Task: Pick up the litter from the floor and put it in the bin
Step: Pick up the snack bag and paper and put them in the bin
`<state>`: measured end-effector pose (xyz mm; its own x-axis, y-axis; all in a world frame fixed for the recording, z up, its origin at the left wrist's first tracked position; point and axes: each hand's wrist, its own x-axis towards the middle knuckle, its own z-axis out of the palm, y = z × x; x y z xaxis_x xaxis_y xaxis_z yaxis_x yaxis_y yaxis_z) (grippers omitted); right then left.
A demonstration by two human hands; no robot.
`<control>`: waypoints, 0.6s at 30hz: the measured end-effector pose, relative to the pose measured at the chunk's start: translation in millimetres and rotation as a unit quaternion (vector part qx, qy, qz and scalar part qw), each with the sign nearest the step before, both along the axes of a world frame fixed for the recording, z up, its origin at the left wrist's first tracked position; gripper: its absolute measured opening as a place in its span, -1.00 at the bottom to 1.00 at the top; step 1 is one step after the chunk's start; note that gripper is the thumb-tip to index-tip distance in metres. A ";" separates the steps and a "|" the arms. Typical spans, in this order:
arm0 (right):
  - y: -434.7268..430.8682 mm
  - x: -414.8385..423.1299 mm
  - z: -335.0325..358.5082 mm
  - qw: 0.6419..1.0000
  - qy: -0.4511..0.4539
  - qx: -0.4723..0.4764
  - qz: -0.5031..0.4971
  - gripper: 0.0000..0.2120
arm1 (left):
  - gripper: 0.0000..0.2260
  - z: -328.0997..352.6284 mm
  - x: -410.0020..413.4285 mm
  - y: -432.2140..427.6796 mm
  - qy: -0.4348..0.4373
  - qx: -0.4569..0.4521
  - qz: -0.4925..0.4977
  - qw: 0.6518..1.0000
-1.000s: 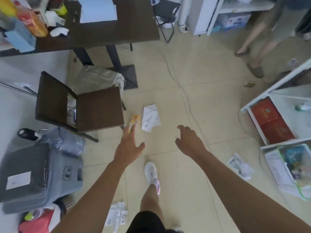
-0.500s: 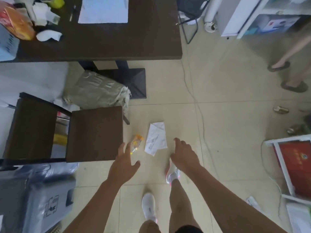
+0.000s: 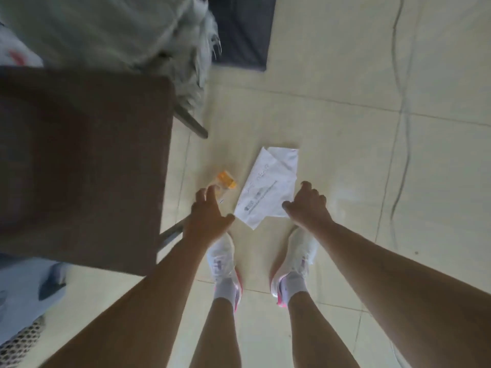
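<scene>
Pale floor tiles (image 3: 332, 107) hold a folded paper (image 3: 268, 189), long axis running near-left to far-right, beside an orange wrapper (image 3: 225, 180). My left hand (image 3: 208, 216) reaches spread-fingered over the wrapper; my right hand (image 3: 308, 205), fingers curled, touches the paper's near-right edge, grasping nothing.

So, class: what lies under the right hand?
Under the right hand lies the near corner of the folded white paper, flat on the floor tiles. The hand covers that corner, so whether the fingers already touch it cannot be seen.
</scene>
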<state>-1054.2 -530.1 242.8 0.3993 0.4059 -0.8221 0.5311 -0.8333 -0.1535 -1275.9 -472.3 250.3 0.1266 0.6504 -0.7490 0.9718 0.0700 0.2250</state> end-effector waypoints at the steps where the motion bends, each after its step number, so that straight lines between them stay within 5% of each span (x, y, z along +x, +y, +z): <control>1: 4.2 -2.2 -34.4 0.999 0.006 -0.009 -0.045 -0.40 | -0.24 -31.1 -3.6 2.3 0.022 -0.001 0.012 1.000; 9: -1.9 -11.7 -249.2 0.969 -0.068 -0.014 -0.236 -0.28 | -0.23 -207.9 -33.4 -2.9 0.078 0.090 0.036 0.992; 14: 6.1 -20.3 -302.3 0.946 -0.136 -0.004 -0.294 0.02 | -0.29 -243.3 -37.1 -1.2 0.058 0.179 0.021 0.982; 18: 16.9 -19.9 -314.8 0.943 -0.156 -0.009 -0.294 -0.04 | -0.29 -251.4 -29.2 6.3 0.049 0.204 0.031 0.977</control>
<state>-1074.1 -513.2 -72.0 0.7744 0.0272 -0.6322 -0.0058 -0.9987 -0.0501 -1305.1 -466.1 -1.1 0.0189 0.9016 -0.4321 0.9868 0.0528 0.1533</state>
